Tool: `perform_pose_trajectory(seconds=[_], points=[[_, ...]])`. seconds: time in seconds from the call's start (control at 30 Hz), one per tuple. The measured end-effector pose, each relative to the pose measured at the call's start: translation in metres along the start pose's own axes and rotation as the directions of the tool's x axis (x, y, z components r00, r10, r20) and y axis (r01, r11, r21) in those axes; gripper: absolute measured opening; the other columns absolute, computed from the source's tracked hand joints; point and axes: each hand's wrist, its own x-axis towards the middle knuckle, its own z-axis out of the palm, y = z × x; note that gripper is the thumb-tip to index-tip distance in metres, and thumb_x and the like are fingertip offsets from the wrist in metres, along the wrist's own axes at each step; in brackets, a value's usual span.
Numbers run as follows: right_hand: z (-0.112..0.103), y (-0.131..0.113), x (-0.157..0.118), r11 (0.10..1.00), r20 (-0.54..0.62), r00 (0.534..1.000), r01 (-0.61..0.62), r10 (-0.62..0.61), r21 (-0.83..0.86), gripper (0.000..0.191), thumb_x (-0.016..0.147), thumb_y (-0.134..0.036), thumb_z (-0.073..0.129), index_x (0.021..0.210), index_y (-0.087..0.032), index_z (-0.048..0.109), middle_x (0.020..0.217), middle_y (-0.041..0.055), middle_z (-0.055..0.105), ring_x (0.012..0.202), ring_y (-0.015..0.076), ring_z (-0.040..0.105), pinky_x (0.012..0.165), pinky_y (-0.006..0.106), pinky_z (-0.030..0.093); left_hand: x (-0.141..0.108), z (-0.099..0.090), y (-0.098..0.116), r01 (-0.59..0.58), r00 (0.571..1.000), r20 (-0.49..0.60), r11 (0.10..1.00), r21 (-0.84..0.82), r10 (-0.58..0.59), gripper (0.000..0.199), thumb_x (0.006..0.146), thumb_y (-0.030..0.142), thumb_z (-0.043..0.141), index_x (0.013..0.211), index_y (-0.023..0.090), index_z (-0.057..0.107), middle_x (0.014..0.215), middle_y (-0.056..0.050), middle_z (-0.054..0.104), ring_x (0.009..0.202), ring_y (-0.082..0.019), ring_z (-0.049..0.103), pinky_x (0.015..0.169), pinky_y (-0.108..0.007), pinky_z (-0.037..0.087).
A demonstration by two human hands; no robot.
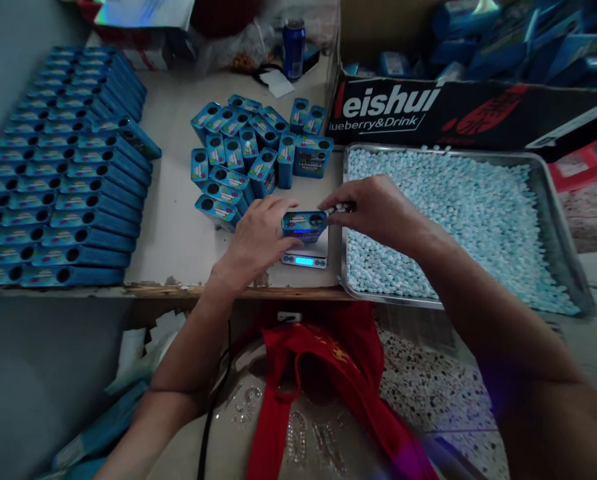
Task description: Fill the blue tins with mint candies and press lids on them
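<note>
My left hand (258, 230) is closed around a blue candy tin (304, 223), thumb in front and fingers behind. The tin stands over a small digital scale (304, 260) whose display glows blue; the numbers are too small to read. At the tin's right end, beside its round opening, my right hand (365, 203) pinches several small white candies (339, 208). A metal tray (345, 267) full of pale blue and white candies (443, 213) lies under and to the right of my right forearm.
Several blue tins (233, 143) stand loosely grouped behind my left hand. Rows of similar tins (63, 180) with round holes fill the left side. A black printed cardboard box (458, 120) holding more blue packs borders the tray. A blue can (293, 50) stands at the back.
</note>
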Motion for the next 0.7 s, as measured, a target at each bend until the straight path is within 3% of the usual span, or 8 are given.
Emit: perform_pose_trajectory(seconds=[0.2, 0.3, 0.4, 0.5, 0.6, 0.7], points=[[0.003, -0.006, 0.000, 0.997, 0.082, 0.997, -0.007, 0.000, 0.081, 0.016, 0.082, -0.015, 0.082, 0.091, -0.026, 0.090, 0.079, 0.0020, 0.080, 0.074, 0.0194, 0.069, 0.070, 0.033, 0.049, 0.004, 0.011, -0.002, -0.063, 0.998, -0.021, 0.997, -0.048, 0.062, 0.063, 0.083, 0.021, 0.097, 0.141, 0.024, 0.070, 0.143, -0.010, 0.074, 0.137, -0.035, 0.067, 0.120, -0.051, 0.053], [-0.001, 0.009, 0.001, 0.964, 0.042, 0.997, -0.080, 0.071, 0.254, 0.005, 0.083, -0.028, 0.088, 0.088, -0.026, 0.089, 0.069, 0.0008, 0.074, 0.065, 0.0182, 0.065, 0.062, 0.033, 0.049, 0.009, 0.015, 0.002, -0.050, 0.999, 0.003, 0.998, -0.038, 0.050, 0.061, 0.084, 0.021, 0.096, 0.140, 0.023, 0.071, 0.142, -0.011, 0.074, 0.137, -0.035, 0.067, 0.119, -0.050, 0.054], [-0.008, 0.037, 0.000, 0.851, -0.051, 0.978, -0.148, 0.201, 0.505, 0.020, 0.078, -0.042, 0.095, 0.087, -0.028, 0.086, 0.071, 0.0014, 0.073, 0.062, 0.0166, 0.061, 0.056, 0.032, 0.049, 0.015, 0.018, 0.007, -0.050, 0.997, 0.062, 0.998, -0.030, 0.052, 0.057, 0.086, 0.021, 0.093, 0.138, 0.021, 0.072, 0.139, -0.012, 0.075, 0.135, -0.035, 0.069, 0.119, -0.051, 0.055], [-0.011, 0.067, -0.003, 0.690, -0.076, 0.937, -0.196, 0.342, 0.697, 0.033, 0.069, -0.046, 0.101, 0.090, -0.028, 0.083, 0.080, 0.0016, 0.074, 0.064, 0.0139, 0.060, 0.054, 0.028, 0.050, 0.016, 0.020, 0.006, -0.044, 0.997, 0.061, 0.997, -0.056, 0.048, 0.054, 0.086, 0.016, 0.091, 0.137, 0.022, 0.073, 0.138, -0.011, 0.077, 0.133, -0.035, 0.070, 0.118, -0.051, 0.056], [-0.008, 0.091, -0.011, 0.572, -0.021, 0.909, -0.244, 0.417, 0.783, 0.039, 0.069, -0.048, 0.101, 0.094, -0.029, 0.079, 0.083, 0.0008, 0.071, 0.067, 0.0141, 0.061, 0.053, 0.027, 0.050, 0.012, 0.020, 0.000, -0.027, 0.999, 0.032, 0.995, -0.098, 0.031, 0.059, 0.082, 0.011, 0.091, 0.136, 0.025, 0.073, 0.138, -0.010, 0.077, 0.132, -0.034, 0.071, 0.116, -0.049, 0.057], [0.000, 0.103, -0.019, 0.529, 0.001, 0.886, -0.278, 0.464, 0.802, 0.036, 0.071, -0.041, 0.098, 0.096, -0.028, 0.076, 0.082, -0.0002, 0.069, 0.069, 0.0131, 0.061, 0.055, 0.025, 0.051, 0.006, 0.017, -0.007, 0.003, 1.000, 0.011, 0.992, -0.127, -0.002, 0.063, 0.080, 0.013, 0.094, 0.138, 0.025, 0.072, 0.140, -0.010, 0.076, 0.132, -0.033, 0.071, 0.116, -0.047, 0.056]])
